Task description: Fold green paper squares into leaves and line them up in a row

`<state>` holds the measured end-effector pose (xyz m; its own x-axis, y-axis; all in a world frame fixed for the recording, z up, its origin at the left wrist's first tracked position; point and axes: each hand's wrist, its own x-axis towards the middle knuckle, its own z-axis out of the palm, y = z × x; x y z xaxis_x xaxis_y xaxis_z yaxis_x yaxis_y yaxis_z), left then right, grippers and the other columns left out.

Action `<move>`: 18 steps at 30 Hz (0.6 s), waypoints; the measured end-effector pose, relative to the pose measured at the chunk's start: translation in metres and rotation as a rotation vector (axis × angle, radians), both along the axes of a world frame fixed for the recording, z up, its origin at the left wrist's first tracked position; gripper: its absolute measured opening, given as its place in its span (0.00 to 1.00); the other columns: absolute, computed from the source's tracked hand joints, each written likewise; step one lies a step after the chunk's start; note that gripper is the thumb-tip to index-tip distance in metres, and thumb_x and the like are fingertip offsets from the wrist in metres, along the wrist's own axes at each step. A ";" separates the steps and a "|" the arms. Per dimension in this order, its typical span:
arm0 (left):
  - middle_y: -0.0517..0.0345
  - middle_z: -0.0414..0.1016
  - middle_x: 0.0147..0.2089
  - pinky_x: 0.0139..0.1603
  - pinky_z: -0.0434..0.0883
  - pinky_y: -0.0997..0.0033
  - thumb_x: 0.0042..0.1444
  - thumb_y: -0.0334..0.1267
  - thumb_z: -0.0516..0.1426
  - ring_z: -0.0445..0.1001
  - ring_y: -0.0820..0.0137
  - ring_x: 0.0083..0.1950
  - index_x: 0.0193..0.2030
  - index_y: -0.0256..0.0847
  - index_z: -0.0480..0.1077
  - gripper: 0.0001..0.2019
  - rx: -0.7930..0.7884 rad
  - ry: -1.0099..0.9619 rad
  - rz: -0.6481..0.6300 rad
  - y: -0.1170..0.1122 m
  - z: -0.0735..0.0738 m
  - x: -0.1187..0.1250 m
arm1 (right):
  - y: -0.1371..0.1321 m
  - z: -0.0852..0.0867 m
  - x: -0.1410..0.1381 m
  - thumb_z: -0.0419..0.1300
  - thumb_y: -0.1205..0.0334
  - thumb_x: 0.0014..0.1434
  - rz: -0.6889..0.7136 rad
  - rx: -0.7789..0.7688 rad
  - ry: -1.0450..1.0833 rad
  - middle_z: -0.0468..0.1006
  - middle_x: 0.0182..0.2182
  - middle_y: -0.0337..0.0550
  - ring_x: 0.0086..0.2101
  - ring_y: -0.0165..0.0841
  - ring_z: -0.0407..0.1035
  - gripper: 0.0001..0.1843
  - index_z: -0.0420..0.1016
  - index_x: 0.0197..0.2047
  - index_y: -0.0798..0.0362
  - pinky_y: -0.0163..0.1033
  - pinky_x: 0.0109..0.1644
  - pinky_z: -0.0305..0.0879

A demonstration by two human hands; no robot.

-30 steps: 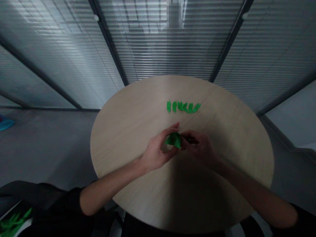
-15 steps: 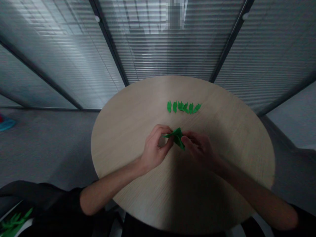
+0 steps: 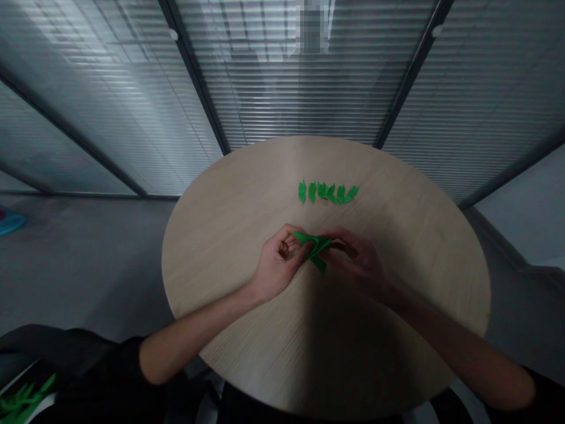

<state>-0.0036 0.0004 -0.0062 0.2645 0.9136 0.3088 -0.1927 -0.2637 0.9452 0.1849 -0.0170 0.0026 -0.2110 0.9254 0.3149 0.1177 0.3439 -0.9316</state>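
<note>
Between my two hands is a piece of folded green paper (image 3: 316,247), with creased flaps and a strip pointing down toward me. My left hand (image 3: 281,259) pinches it from the left, thumb across its front. On the other side my right hand (image 3: 356,259) grips its right edge between thumb and fingers; part of that hand is in shadow. Beyond the hands, a row of small green leaf-shaped pieces (image 3: 327,192) lies on the round wooden table (image 3: 229,212). Some of these pieces overlap.
Glass panels with blinds (image 3: 282,100) stand right behind the table's far edge. More green pieces (image 3: 29,397) sit in something at the lower left. A blue and red object (image 3: 9,221) lies on the floor at far left.
The green paper has turned and its upper part now spreads wider between my hands. My right fingers have shifted up along its right edge. The row of leaf-shaped pieces has not moved.
</note>
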 end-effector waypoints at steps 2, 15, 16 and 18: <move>0.63 0.72 0.29 0.28 0.71 0.78 0.61 0.45 0.68 0.72 0.77 0.28 0.41 0.41 0.68 0.15 -0.001 -0.021 -0.002 0.000 -0.002 0.000 | 0.000 -0.001 -0.001 0.70 0.49 0.62 -0.030 0.014 0.006 0.82 0.37 0.41 0.40 0.36 0.79 0.13 0.80 0.41 0.48 0.44 0.50 0.79; 0.46 0.74 0.53 0.41 0.81 0.70 0.68 0.32 0.57 0.80 0.69 0.43 0.50 0.40 0.74 0.07 0.376 0.117 -0.019 -0.004 0.000 -0.011 | 0.003 -0.003 -0.001 0.71 0.49 0.61 -0.028 -0.081 0.124 0.83 0.33 0.40 0.35 0.34 0.79 0.14 0.78 0.39 0.49 0.39 0.39 0.77; 0.46 0.75 0.53 0.43 0.81 0.69 0.67 0.32 0.58 0.80 0.68 0.45 0.51 0.39 0.74 0.08 0.405 0.133 -0.013 -0.004 0.001 -0.012 | 0.003 -0.004 -0.001 0.71 0.48 0.60 -0.033 -0.075 0.127 0.83 0.33 0.40 0.34 0.34 0.79 0.14 0.78 0.39 0.49 0.39 0.39 0.77; 0.46 0.77 0.51 0.46 0.81 0.68 0.65 0.32 0.62 0.80 0.65 0.48 0.50 0.39 0.75 0.08 0.438 0.165 0.027 -0.004 0.001 -0.011 | 0.003 -0.004 -0.001 0.72 0.48 0.60 -0.038 -0.053 0.124 0.82 0.33 0.39 0.34 0.34 0.79 0.14 0.79 0.39 0.49 0.39 0.39 0.77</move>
<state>-0.0148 -0.0036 -0.0051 0.3207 0.7136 0.6228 -0.0364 -0.6478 0.7610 0.1842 -0.0138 -0.0017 -0.1377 0.9481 0.2866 0.0130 0.2910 -0.9566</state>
